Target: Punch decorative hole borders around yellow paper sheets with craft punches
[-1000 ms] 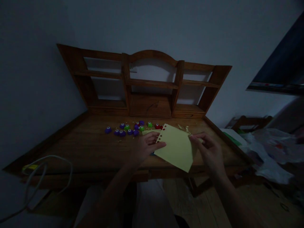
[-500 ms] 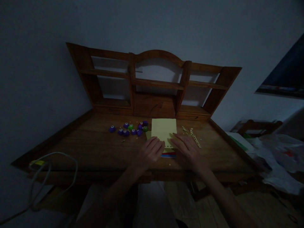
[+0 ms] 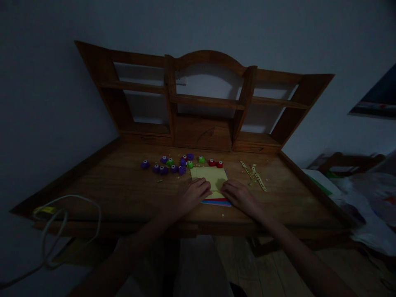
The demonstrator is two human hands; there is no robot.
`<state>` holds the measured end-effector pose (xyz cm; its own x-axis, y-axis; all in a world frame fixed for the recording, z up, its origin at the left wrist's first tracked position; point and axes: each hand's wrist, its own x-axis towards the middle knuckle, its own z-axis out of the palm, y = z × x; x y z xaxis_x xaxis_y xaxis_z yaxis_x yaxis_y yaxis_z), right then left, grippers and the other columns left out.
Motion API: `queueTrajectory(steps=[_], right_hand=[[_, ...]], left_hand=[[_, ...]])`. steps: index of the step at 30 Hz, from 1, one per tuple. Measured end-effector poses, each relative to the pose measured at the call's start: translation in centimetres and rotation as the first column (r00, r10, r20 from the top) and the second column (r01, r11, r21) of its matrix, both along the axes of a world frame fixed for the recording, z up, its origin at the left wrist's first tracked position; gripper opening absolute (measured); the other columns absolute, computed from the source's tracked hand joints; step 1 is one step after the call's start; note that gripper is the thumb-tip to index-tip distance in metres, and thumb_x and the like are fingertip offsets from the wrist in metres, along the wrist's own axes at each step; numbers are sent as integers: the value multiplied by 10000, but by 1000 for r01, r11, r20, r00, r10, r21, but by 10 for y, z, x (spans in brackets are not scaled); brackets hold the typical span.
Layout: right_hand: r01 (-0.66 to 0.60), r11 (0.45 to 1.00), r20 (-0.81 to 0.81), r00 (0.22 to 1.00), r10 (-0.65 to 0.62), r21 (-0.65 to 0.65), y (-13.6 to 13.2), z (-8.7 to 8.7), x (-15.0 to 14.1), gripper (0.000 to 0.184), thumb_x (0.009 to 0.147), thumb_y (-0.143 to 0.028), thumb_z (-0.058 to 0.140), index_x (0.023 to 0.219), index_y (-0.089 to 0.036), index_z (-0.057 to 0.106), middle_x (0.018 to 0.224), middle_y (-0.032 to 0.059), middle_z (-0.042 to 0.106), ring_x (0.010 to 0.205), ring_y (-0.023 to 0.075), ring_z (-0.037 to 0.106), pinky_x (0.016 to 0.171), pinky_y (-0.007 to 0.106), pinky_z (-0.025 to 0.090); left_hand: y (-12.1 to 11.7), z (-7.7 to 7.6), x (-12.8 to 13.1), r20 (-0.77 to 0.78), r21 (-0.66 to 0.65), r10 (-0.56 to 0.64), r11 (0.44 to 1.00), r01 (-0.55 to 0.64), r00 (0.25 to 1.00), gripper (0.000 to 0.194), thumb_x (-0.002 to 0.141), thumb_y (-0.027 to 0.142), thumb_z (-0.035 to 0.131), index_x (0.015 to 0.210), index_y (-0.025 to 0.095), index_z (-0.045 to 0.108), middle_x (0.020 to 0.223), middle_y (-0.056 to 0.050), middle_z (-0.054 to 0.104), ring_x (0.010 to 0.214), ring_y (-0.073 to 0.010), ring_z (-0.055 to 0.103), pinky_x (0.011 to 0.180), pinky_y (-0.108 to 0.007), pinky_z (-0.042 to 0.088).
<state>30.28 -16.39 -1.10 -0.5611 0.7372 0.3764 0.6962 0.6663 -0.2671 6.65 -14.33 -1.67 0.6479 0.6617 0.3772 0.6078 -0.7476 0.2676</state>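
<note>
A yellow paper sheet [image 3: 208, 175] lies over a stack of coloured paper, whose red, blue and pale purple edges [image 3: 218, 202] show at the near side. My left hand [image 3: 198, 190] is closed on the sheet's near left part, fingers bent together. Opposite it, my right hand [image 3: 236, 192] pinches the near right part. Both thumbs and the paper edge between them are partly hidden in the dim light.
Behind the paper stand several small domed purple pieces [image 3: 163, 170], with green ones [image 3: 201, 159] and red ones [image 3: 212, 162]. Perforated yellow strips [image 3: 259, 178] and paper bits lie to the right. A white cable [image 3: 77, 198] loops at the left. A wooden shelf [image 3: 204, 99] rises behind.
The yellow sheet has come down toward me and lies lower, uncovering red and green pieces behind it. My hands have closed on its near part. More bits lie by the strips.
</note>
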Motion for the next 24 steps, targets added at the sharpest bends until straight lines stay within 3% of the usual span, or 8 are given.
queueTrajectory(steps=[7,14,19,24], right_hand=[[-92,961,-110,992,66,-260,26,6,1,163,919,-305,494,884,-183,595,863,45,600,763,161,560,708,264,432],[-145,870,-154,985,81,-472,50,-1,4,224,869,-369,533,805,-159,578,704,-4,545,614,122,472,550,223,357],[-108,839,-133,990,43,-533,52,3,0,236,831,-390,565,778,-160,571,692,-7,530,614,121,453,557,227,351],[-92,791,-122,992,22,-605,62,4,0,279,771,-435,617,754,-161,569,674,-19,506,600,112,434,540,220,337]], left_hand=[[32,-5,-8,151,-201,-141,965,170,978,204,919,342,503,817,180,574,876,-19,520,817,-138,531,746,-242,410],[38,7,-4,75,-295,-153,940,169,985,237,909,333,487,762,167,569,859,-17,488,770,-125,504,692,-219,396],[43,12,-2,-44,-333,-195,928,169,980,240,903,328,479,736,169,545,883,-22,482,779,-127,498,713,-220,396],[50,10,-3,-34,-368,-215,911,188,976,200,886,343,507,788,170,530,870,-11,476,764,-124,488,674,-211,372]])
